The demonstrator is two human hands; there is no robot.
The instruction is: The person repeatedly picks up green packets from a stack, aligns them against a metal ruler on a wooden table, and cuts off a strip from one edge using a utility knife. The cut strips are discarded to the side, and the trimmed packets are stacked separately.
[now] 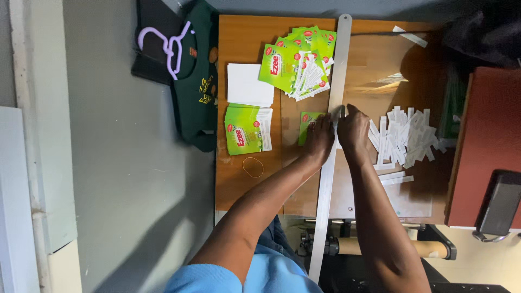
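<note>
My left hand (319, 138) lies flat on a small green sachet (305, 122) on the wooden table (239, 43), pressing it against a long metal bar (339, 65) that crosses the table. My right hand (353, 133) rests on the other side of the bar, fingers touching the bar next to the left hand. Whether it grips anything is hidden. A heap of white cut strips (404, 138) lies just right of my right hand.
A fanned pile of green sachets (298, 62) lies at the far side, a second stack (247, 129) and white sheets (248, 84) to the left, a rubber band (253, 167) nearer me. A dark green garment (196, 81) and lilac hanger (169, 46) hang off the table's left edge.
</note>
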